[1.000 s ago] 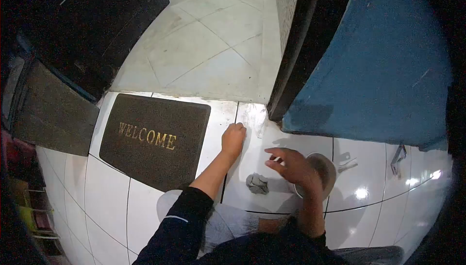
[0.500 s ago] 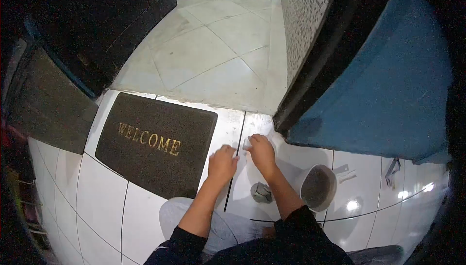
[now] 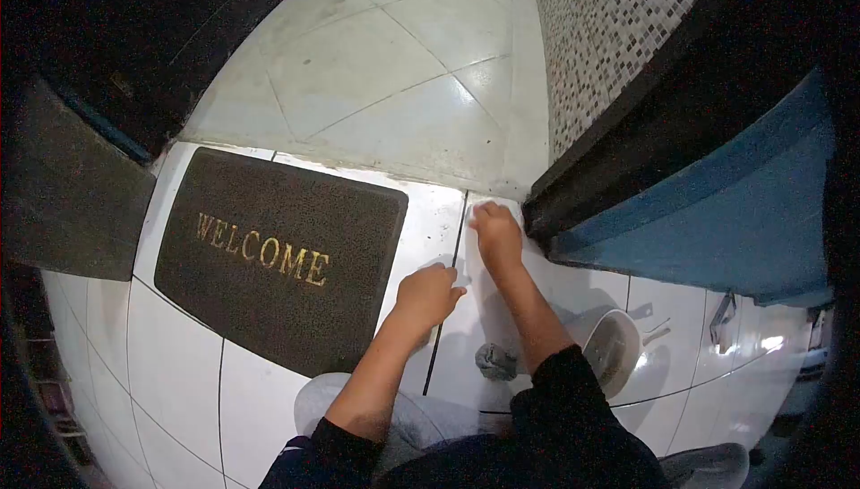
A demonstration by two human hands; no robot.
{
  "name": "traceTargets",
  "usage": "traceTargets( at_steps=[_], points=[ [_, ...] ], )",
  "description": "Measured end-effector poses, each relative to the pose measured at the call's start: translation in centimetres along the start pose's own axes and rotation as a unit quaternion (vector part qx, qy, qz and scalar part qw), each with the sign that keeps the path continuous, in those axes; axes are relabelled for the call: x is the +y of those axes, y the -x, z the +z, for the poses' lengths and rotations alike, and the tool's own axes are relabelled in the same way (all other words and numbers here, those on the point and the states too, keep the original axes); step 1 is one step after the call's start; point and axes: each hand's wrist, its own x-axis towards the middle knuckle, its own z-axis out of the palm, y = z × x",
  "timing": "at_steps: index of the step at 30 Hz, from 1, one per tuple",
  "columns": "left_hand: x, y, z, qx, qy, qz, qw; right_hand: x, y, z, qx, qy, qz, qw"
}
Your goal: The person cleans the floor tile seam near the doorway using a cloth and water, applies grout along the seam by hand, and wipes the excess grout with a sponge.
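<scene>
My right hand (image 3: 498, 236) is bent down over the white floor tile (image 3: 455, 332), close to the dark door frame's foot. Its fingers are curled together, and whatever they hold is hidden. Lower and to the left, my left hand (image 3: 429, 295) hovers beside the dark tile joint with fingers loosely bent. The thumb stands apart from them, and nothing shows in the gap. A crumpled grey cloth (image 3: 495, 361) lies on the tile below the hands. Right of my right forearm is a pale round bowl (image 3: 634, 348), its inside greyish.
A dark WELCOME mat (image 3: 278, 211) lies left of my hands. Thin pale handles (image 3: 657, 331) show beside the bowl, and a slim object (image 3: 722, 321) lies farther right. A dark door frame (image 3: 618, 144) and blue panel (image 3: 717, 207) rise at the right.
My right hand has moved up the tile towards the threshold. My left hand is slightly right of before, and the hands are farther apart. The view has shifted.
</scene>
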Motion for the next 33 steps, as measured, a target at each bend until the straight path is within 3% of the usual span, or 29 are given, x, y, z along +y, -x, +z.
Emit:
traceTargets(
  at_steps=[2,3,5,9,13,20,27,31,33],
  points=[
    [0.0,0.0,-0.3,0.014,0.007,-0.014,1.000,0.0,2.9,0.4,-0.004,-0.001,-0.040,0.999],
    [-0.1,0.0,-0.1,0.016,0.008,-0.012,1.000,-1.1,4.9,-0.7,-0.080,0.035,-0.034,0.996],
    [-0.6,0.3,0.9,0.031,0.020,0.010,0.999,-2.6,8.3,-1.5,-0.025,-0.051,-0.028,0.998],
    [-0.2,0.3,0.7,-0.013,0.003,-0.003,1.000,-2.0,3.9,-0.9,-0.027,0.043,0.012,0.999],
    [-0.1,-0.1,-0.2,0.009,0.009,0.001,1.000,-0.2,-1.9,0.7,-0.017,0.064,0.027,0.997],
    [0.1,0.4,-0.1,0.012,0.028,0.001,1.000,-2.3,5.9,-1.0,-0.005,-0.017,-0.004,1.000],
    [0.3,0.4,-0.8,0.005,0.011,0.000,1.000,0.0,-2.0,0.6,-0.023,0.048,0.035,0.998],
    [0.2,0.3,-0.8,0.022,0.000,0.001,1.000,-0.3,0.9,-0.6,-0.023,0.022,0.008,0.999],
    [0.2,0.4,-0.6,-0.001,-0.015,-0.004,1.000,-1.2,3.4,-1.7,-0.079,0.018,0.019,0.997]
  ],
)
